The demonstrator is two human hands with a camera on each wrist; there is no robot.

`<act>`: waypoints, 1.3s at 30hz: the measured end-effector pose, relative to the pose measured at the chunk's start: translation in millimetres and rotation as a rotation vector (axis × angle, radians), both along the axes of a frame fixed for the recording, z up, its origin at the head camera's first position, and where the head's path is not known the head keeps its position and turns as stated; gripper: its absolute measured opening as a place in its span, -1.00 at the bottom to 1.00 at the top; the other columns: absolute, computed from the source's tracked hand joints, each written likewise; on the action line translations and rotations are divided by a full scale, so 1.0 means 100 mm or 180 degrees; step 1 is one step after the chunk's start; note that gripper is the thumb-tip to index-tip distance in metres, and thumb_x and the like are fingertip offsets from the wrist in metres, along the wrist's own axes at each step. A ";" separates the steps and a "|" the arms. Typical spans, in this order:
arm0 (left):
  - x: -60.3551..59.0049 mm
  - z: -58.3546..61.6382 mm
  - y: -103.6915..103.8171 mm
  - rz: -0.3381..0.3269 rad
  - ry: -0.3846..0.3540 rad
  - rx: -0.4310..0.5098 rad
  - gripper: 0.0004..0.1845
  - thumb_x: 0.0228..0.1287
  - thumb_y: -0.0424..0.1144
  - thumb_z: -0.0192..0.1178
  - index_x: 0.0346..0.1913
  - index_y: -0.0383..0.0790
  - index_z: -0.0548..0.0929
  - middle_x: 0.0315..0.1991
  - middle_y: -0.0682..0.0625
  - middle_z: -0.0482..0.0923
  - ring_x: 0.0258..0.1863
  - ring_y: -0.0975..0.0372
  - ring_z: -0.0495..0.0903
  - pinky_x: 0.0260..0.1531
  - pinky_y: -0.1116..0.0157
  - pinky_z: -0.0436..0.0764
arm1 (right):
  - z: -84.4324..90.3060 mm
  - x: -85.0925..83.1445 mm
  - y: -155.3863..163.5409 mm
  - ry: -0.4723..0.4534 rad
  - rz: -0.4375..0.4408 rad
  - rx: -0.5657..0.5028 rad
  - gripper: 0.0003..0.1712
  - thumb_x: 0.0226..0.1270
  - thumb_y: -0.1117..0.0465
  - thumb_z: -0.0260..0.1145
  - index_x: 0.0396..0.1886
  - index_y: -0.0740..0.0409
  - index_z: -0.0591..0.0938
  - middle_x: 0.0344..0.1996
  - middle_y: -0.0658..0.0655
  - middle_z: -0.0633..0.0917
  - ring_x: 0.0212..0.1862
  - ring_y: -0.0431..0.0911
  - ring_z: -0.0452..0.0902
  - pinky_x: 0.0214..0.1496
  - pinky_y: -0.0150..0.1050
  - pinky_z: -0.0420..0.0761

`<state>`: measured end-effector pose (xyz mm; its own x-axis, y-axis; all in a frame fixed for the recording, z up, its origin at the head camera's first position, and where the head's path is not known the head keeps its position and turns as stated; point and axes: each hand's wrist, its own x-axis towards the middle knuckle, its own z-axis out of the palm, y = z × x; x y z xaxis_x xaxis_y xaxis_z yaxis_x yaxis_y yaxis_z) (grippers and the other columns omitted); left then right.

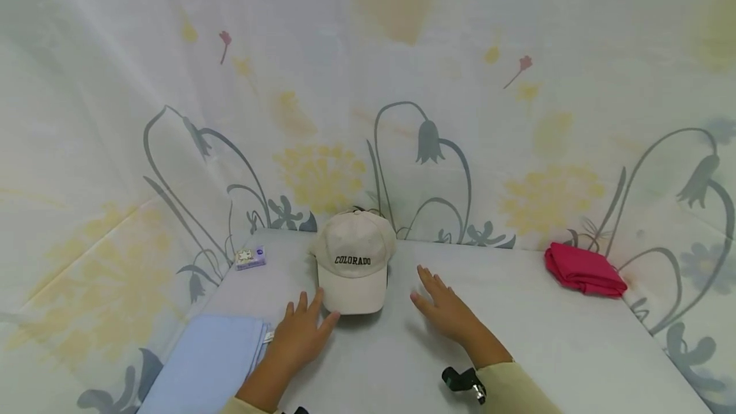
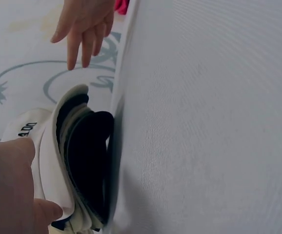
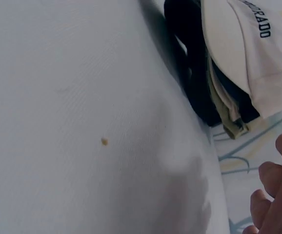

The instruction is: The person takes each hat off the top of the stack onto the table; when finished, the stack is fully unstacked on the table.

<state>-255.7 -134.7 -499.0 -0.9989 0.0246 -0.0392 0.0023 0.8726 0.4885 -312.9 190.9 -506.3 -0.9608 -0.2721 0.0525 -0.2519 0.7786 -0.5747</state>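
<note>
A beige cap [image 1: 353,270] lettered COLORADO sits at the back middle of the white table [image 1: 535,337], brim toward me. The wrist views show it lying on top of darker caps [image 3: 192,73], one black and one olive. My left hand [image 1: 301,332] lies flat on the table at the brim's left corner, fingers spread, and its thumb [image 2: 46,213] touches the brim's edge [image 2: 58,161]. My right hand [image 1: 444,308] lies flat and open on the table to the right of the cap, a short gap away. It also shows as a hand [image 2: 85,27] beyond the caps. Neither hand holds anything.
A folded pink cloth [image 1: 583,269] lies at the back right. A folded light blue cloth [image 1: 209,363] lies at the front left beside my left wrist. A small packet [image 1: 250,258] sits at the back left. A floral curtain [image 1: 368,114] closes in the table.
</note>
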 end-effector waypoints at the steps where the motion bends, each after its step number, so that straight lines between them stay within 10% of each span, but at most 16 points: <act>1: -0.01 -0.02 0.00 0.0025 -0.0013 0.0043 -0.14 0.55 0.36 -0.09 0.65 -0.14 0.20 0.59 -0.49 0.06 0.53 -0.50 0.03 0.36 -0.47 0.24 | -0.01 -0.02 -0.03 -0.0007 -0.0017 -0.0015 -0.14 0.66 -0.27 0.02 0.73 -0.03 0.03 0.69 0.13 0.09 0.69 0.21 -0.10 0.68 0.28 -0.09; 21: -0.10 -0.08 0.16 0.0400 0.0268 0.0738 0.01 0.43 0.27 0.22 0.59 -0.44 0.16 0.33 -0.52 0.36 0.32 -0.37 0.43 0.28 -0.28 0.49 | -0.08 -0.38 -0.49 -0.0128 -0.0542 -0.1025 -0.13 0.59 -0.41 -0.02 0.67 -0.05 0.25 0.59 0.12 0.35 0.60 0.16 0.24 0.60 0.22 0.26; 29: -0.16 -0.05 0.18 0.0736 0.0142 0.1599 -0.06 0.45 0.10 0.26 0.54 -0.55 0.16 0.32 -0.58 0.34 0.28 -0.33 0.50 0.28 -0.25 0.51 | -0.07 -0.48 -0.72 0.0060 -0.0954 -0.1784 -0.33 0.62 -0.11 0.19 0.56 0.08 0.42 0.36 0.24 0.62 0.35 0.18 0.57 0.32 0.12 0.62; 35: -0.17 -0.12 0.20 0.0810 -0.0036 0.2452 -0.15 0.49 -0.04 0.26 0.53 -0.55 0.14 0.21 -0.51 0.43 -0.29 0.07 0.77 -0.18 0.12 0.79 | -0.16 -0.55 -0.84 -0.0014 -0.1052 -0.2483 -0.26 0.63 0.05 0.22 0.66 0.08 0.22 0.28 0.32 0.64 0.20 0.15 0.69 0.20 -0.03 0.72; 39: -0.17 -0.15 0.23 0.0814 -0.0079 0.2858 -0.21 0.50 -0.15 0.26 0.53 -0.53 0.13 0.21 -0.52 0.42 -0.20 0.05 0.76 -0.19 0.19 0.81 | -0.23 -0.56 -0.91 -0.0091 -0.1068 -0.2831 -0.21 0.64 0.11 0.21 0.70 0.02 0.10 0.30 0.31 0.61 0.23 0.13 0.66 0.21 -0.07 0.72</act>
<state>-272.8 -112.0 -514.4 -0.9773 -0.1645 -0.1334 -0.1571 0.1408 0.9775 -369.1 100.0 -528.8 -0.9857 0.1466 0.0829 -0.0714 0.0818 -0.9941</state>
